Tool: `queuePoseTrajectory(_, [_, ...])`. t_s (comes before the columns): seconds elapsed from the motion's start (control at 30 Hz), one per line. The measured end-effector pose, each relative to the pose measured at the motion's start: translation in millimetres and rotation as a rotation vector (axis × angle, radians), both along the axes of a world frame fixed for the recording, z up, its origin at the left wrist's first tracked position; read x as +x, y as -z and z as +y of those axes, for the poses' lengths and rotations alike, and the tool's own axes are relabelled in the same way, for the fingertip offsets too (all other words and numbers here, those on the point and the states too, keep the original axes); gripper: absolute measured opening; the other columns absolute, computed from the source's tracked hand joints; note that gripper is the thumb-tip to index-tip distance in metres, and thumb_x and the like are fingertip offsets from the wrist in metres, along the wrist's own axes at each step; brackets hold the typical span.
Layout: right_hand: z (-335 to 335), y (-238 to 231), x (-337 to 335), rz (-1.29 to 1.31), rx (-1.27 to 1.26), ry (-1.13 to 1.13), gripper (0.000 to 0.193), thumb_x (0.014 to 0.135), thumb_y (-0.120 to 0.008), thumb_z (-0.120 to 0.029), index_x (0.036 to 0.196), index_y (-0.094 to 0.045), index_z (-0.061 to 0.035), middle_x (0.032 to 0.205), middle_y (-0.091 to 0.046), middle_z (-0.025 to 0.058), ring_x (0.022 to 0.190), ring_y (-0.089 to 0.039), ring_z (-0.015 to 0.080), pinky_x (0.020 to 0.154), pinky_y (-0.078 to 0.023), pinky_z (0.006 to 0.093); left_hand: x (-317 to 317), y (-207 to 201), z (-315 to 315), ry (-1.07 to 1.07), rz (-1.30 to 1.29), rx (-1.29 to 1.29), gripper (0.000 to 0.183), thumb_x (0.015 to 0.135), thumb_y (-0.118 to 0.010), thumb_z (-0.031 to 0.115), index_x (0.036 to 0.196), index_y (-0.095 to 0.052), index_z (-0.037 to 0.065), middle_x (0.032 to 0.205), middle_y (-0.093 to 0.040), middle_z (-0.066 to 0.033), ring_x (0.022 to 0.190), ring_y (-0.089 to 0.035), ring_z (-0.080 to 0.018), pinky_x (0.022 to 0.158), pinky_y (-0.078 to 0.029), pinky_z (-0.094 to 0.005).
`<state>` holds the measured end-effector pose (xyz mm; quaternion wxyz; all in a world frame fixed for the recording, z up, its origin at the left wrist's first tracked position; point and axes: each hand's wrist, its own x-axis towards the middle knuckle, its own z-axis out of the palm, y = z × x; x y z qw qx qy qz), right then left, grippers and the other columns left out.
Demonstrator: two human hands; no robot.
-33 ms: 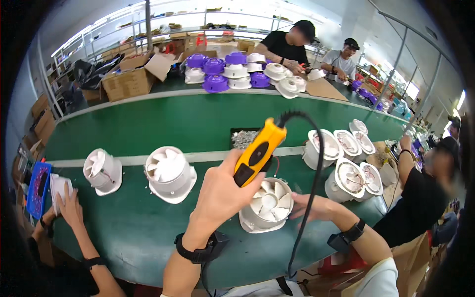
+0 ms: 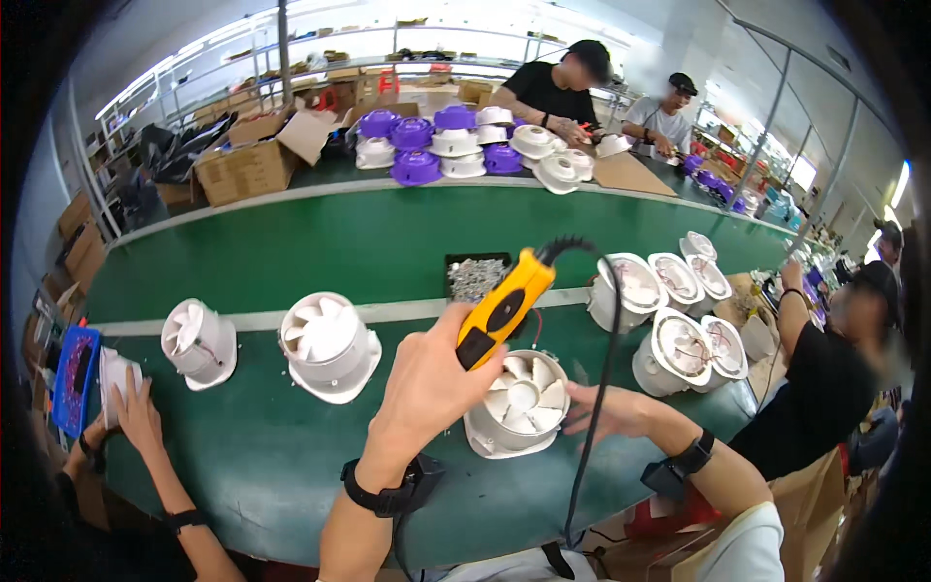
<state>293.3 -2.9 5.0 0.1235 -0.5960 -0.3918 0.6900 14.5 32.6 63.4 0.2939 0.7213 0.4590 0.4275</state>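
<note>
My left hand (image 2: 427, 383) is wrapped around a yellow electric screwdriver (image 2: 506, 306) with black buttons, tilted over the near table. Its tip is hidden behind my hand. Just below sits a white round fan (image 2: 523, 393) in a flanged housing, blades facing up. My right hand (image 2: 621, 412) is at the fan's right side, fingers loosely spread at the housing wall; whether they press on it is hard to see. A black cable (image 2: 609, 369) runs from the screwdriver down in front of that hand. A thin red wire (image 2: 537, 328) rises behind the fan.
Two white fans (image 2: 328, 344) stand left, and several fan housings (image 2: 669, 349) right. Beyond is a black tray (image 2: 475, 279) of small metal parts. A co-worker's hands (image 2: 139, 412) hold a white part beside a blue tray (image 2: 76, 380). Purple and white housings (image 2: 456, 143) are stacked at the back.
The view has shifted slightly. The screwdriver's cable end sits a little lower, while both hands and the fan stay nearly as they were.
</note>
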Motion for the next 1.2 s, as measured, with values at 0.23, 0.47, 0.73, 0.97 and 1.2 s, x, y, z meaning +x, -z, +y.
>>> queuePoseTrajectory(0.23, [-33, 12, -20, 0.202, -0.127, 0.306, 0.086, 0.089, -0.060, -0.054, 0.142, -0.029, 0.0068, 0.143, -0.033, 0.0244, 0.132, -0.037, 0.0370, 0.104, -0.040, 0.0522, 11, 29, 15, 0.144, 0.345, -0.235, 0.049, 0.075, -0.066, 0.026, 0.118, -0.057, 0.004, 0.081, -0.067, -0.0211, 0.080, -0.066, -0.0396, 0.075, -0.050, -0.0451])
queuePoseTrajectory(0.47, [-43, 4, -38, 0.157, -0.054, 0.465, 0.063, 0.094, -0.056, -0.048, 0.135, -0.045, -0.0015, 0.134, -0.048, 0.0105, 0.123, -0.043, 0.0227, 0.106, -0.036, 0.0428, 19, 34, 18, 0.182, 0.344, -0.306, 0.047, 0.073, -0.066, 0.024, 0.115, -0.057, 0.005, 0.082, -0.066, -0.0192, 0.079, -0.065, -0.0383, 0.072, -0.049, -0.0427])
queuePoseTrajectory(0.73, [-44, 30, -26, 0.112, 0.163, 0.446, 0.083, 0.085, -0.060, -0.061, 0.135, -0.044, 0.0034, 0.135, -0.046, 0.0160, 0.123, -0.045, 0.0279, 0.107, -0.033, 0.0461, 29, 48, 20, 0.151, 0.277, -0.261, 0.046, 0.073, -0.070, 0.022, 0.111, -0.057, 0.001, 0.073, -0.063, -0.0121, 0.060, -0.063, -0.0210, 0.059, -0.049, -0.0344])
queuePoseTrajectory(0.97, [-29, 21, -24, 0.201, 0.167, 0.488, 0.079, 0.087, -0.060, -0.059, 0.138, -0.039, -0.0023, 0.126, -0.053, 0.0097, 0.113, -0.054, 0.0218, 0.095, -0.046, 0.0379, 28, 43, 19, 0.184, 0.233, -0.330, 0.045, 0.075, -0.068, 0.025, 0.113, -0.056, 0.002, 0.075, -0.065, -0.0157, 0.066, -0.066, -0.0267, 0.063, -0.050, -0.0377])
queuePoseTrajectory(1.2, [-17, 42, -10, 0.030, 0.572, 0.517, 0.090, 0.082, -0.066, -0.051, 0.142, -0.032, 0.0067, 0.131, -0.049, 0.0216, 0.120, -0.051, 0.0303, 0.099, -0.044, 0.0374, 22, 31, 13, 0.201, 0.136, -0.265, 0.042, 0.078, -0.068, 0.021, 0.114, -0.057, 0.002, 0.069, -0.065, -0.0110, 0.055, -0.066, -0.0196, 0.055, -0.051, -0.0312])
